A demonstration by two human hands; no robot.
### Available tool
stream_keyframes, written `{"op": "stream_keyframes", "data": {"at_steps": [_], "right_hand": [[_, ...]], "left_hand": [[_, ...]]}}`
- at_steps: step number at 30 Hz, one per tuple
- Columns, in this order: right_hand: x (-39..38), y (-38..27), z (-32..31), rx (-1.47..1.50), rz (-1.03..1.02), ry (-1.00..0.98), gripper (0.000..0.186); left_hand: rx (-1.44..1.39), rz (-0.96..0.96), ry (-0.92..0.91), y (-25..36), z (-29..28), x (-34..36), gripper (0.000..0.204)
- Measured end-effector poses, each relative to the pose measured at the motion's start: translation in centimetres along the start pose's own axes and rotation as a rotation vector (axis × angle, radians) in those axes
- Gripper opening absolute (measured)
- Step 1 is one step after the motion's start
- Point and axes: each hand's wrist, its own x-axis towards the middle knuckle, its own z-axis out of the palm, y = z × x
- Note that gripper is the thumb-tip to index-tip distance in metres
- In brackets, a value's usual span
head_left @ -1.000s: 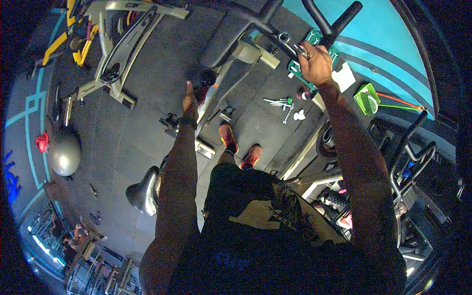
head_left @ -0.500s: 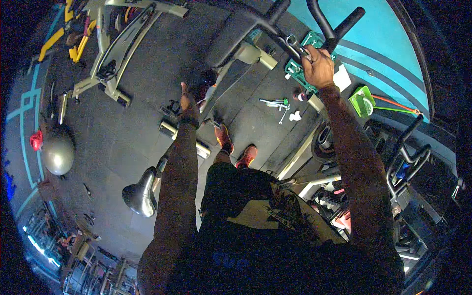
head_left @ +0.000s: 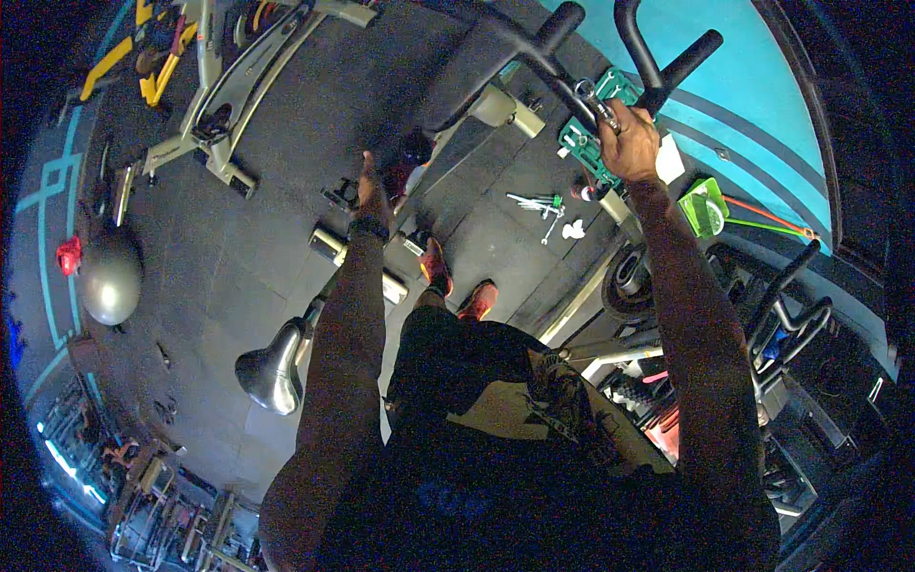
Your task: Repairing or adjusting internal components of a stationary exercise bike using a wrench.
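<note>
My right hand (head_left: pixel 629 138) is closed on a chrome tool (head_left: pixel 593 101), resembling a socket wrench, against the black handlebar (head_left: pixel 545 59) of an exercise bike. My left hand (head_left: pixel 370 191) is lower and to the left, beside a dark knob (head_left: pixel 416 148) near the bike's post, with one digit stretched upward and the other fingers hidden. The bike's saddle (head_left: pixel 270 367) is beside my left forearm. A teal tool case (head_left: pixel 577 143) lies behind my right hand. Several loose spanners (head_left: pixel 541 205) and a crumpled white item (head_left: pixel 573 229) lie on the floor.
Another bike (head_left: pixel 205 133) and yellow equipment (head_left: pixel 157 71) stand upper left, with a silver ball (head_left: pixel 111 281) below. A green dustpan (head_left: pixel 703 205) lies by the turquoise wall. More machines (head_left: pixel 791 315) crowd the right. My red shoes (head_left: pixel 479 299) are on the floor.
My right hand and the tool have shifted slightly right and down in the picture. The handlebar appears shifted the same way. My left hand remains beside the post.
</note>
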Motion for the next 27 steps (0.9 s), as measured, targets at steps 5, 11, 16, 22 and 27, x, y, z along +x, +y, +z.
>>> {"op": "stream_keyframes", "data": {"at_steps": [5,11,16,22,27], "right_hand": [[0.4,-1.0,0.7,0.065,-0.112,0.057,0.016],[-0.6,0.7,-0.3,0.001,-0.099,0.089,0.014],[0.7,-1.3,0.6,0.093,-0.170,0.093,0.017],[0.1,-0.2,0.3,0.086,-0.210,0.067,0.014],[0.6,-0.1,0.9,0.107,-0.128,0.062,0.018]], "left_hand": [[0.100,0.012,-0.007,0.0,-2.2,1.6,0.070],[0.286,0.234,0.123,-1.7,3.7,1.5,0.049],[0.935,1.247,0.259,-2.9,-1.7,3.9,0.025],[1.754,0.988,0.284,-1.9,-1.9,3.8,0.020],[1.980,1.109,0.367,-1.5,-1.0,2.5,0.022]]}}
